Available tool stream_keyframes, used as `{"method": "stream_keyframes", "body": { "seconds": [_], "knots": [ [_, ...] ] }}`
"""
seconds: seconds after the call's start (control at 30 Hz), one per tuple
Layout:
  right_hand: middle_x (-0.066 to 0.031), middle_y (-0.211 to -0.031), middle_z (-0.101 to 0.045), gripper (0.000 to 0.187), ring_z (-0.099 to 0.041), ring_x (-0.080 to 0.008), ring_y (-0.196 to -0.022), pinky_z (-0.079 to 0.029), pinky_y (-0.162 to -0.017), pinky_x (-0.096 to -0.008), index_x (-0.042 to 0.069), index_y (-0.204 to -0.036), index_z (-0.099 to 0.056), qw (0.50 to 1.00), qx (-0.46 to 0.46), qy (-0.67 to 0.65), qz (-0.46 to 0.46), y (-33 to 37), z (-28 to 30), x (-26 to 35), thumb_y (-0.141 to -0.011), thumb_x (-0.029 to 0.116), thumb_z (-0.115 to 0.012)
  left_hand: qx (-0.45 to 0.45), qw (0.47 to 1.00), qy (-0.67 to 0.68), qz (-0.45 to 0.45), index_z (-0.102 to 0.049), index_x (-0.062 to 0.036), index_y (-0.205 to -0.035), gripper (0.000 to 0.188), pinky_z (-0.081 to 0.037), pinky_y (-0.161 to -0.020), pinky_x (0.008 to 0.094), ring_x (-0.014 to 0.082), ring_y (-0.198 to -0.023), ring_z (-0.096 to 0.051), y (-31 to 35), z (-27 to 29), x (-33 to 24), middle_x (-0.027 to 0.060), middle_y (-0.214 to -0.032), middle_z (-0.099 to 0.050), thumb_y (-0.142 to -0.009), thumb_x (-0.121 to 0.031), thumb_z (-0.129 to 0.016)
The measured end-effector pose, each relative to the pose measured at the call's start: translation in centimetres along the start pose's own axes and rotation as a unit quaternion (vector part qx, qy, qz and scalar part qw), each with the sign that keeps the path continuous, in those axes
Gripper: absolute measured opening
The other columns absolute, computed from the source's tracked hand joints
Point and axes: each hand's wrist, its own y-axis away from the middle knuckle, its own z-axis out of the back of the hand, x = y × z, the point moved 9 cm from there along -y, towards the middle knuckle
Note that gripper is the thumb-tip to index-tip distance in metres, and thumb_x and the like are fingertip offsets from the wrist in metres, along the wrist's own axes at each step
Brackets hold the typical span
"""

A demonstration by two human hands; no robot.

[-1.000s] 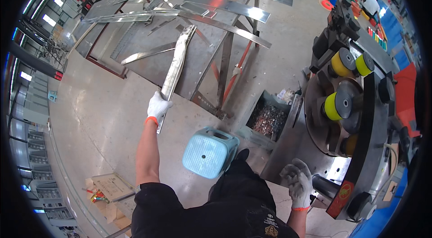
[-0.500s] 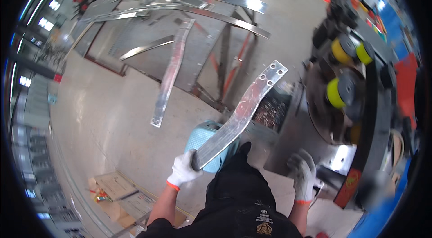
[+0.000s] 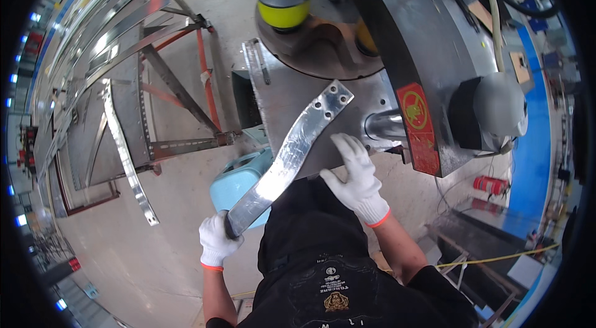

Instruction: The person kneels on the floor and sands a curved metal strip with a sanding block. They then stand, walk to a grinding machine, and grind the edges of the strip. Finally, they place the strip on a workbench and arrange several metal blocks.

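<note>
**Bent metal bar [image 3: 277, 170] held by one end in your left hand [image 3: 217, 240], your right hand [image 3: 359, 186] free beside it**

Your gloved left fingers are wrapped round the bar's plain near end, which probably keeps them well clear of the drilled end. The bar slants up and rightward from that grip, its four-holed end lying beyond your right fingertips. Your right hand touches nothing: palm spread, thumb parted from the fingers, just beside the bar's edge, perhaps held so to steady it.

Beneath the bar, just ahead of your left hand, stands a light blue stool [image 3: 230, 190], likely kept there as a seat close to the work. Ahead of both hands is a flat steel plate [image 3: 279, 107]; the holed end hangs over it (whether it touches, you can't tell from above). A shiny metal cylinder [image 3: 386, 124] sits just beyond your right hand.

Farther ahead, a yellow-green roller [image 3: 284, 11] with a dark cap stands upright. Well off beyond your left hand, a second bent strip [image 3: 127, 157] juts past a metal table's [image 3: 135, 130] near edge, which seems to leave its end easy to grasp.
</note>
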Motion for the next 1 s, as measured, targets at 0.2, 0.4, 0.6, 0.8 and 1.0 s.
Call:
{"method": "stream_keyframes", "body": {
  "seconds": [0.2,0.4,0.6,0.8,1.0],
  "knots": [
    [-0.0268,-0.15,-0.05,0.087,-0.046,-0.0549,-0.138,-0.042,-0.115,-0.061,0.012,-0.156,-0.051,0.992,0.037,0.111,-0.049,-1.8,-3.2,0.5,-0.081,0.034,-0.088,0.028,0.998,-0.044,-0.036,-0.062,-0.004,-0.116,0.057,-0.053,-0.074,0.0511,0.0414,-0.078,-0.066,-6.7,0.4,1.8,0.0162,-0.086,-0.066,-0.062,-0.012,-0.079],
    [-0.0242,-0.128,-0.054,0.071,-0.052,-0.0448,-0.124,-0.043,-0.109,-0.0581,0.009,-0.14,-0.06,0.983,-0.066,0.162,-0.056,-5.7,-4.0,0.2,-0.083,0.042,-0.086,0.037,0.993,-0.078,-0.075,-0.063,-0.0024,-0.119,0.055,-0.053,-0.075,0.0502,0.0416,-0.082,-0.065,-12.9,1.8,3.7,0.0172,-0.091,-0.066,-0.067,-0.008,-0.077],
    [-0.0242,-0.127,-0.056,0.068,-0.054,-0.0446,-0.122,-0.045,-0.109,-0.0569,0.009,-0.137,-0.062,0.978,-0.078,0.174,-0.082,-6.2,-4.4,0.3,-0.083,0.043,-0.086,0.052,0.988,-0.12,-0.082,-0.064,-0.0042,-0.124,0.063,-0.053,-0.08,0.0499,0.0404,-0.09,-0.063,-16.9,2.2,3.5,0.0166,-0.097,-0.064,-0.063,-0.011,-0.08],
    [-0.025,-0.128,-0.057,0.065,-0.056,-0.0443,-0.123,-0.045,-0.111,-0.0548,0.009,-0.137,-0.064,0.981,-0.053,0.155,-0.106,-2.4,-7.7,0.9,-0.085,0.041,-0.085,0.085,0.983,-0.117,-0.109,-0.063,-0.005,-0.135,0.077,-0.053,-0.091,0.0515,0.0454,-0.1,-0.064,-14.6,1.1,2.6,0.0191,-0.109,-0.066,-0.061,-0.017,-0.081],
    [-0.0239,-0.129,-0.058,0.067,-0.056,-0.0434,-0.127,-0.045,-0.111,-0.0542,0.009,-0.141,-0.064,0.938,-0.186,0.282,-0.074,-3.9,-5.0,2.1,-0.089,0.048,-0.081,-0.098,0.959,-0.064,-0.258,-0.062,-0.0034,-0.136,0.076,-0.052,-0.1,0.0504,0.0423,-0.118,-0.064,-17.2,2.5,-4.7,0.0225,-0.13,-0.063,-0.062,-0.006,-0.08]
  ]
}}
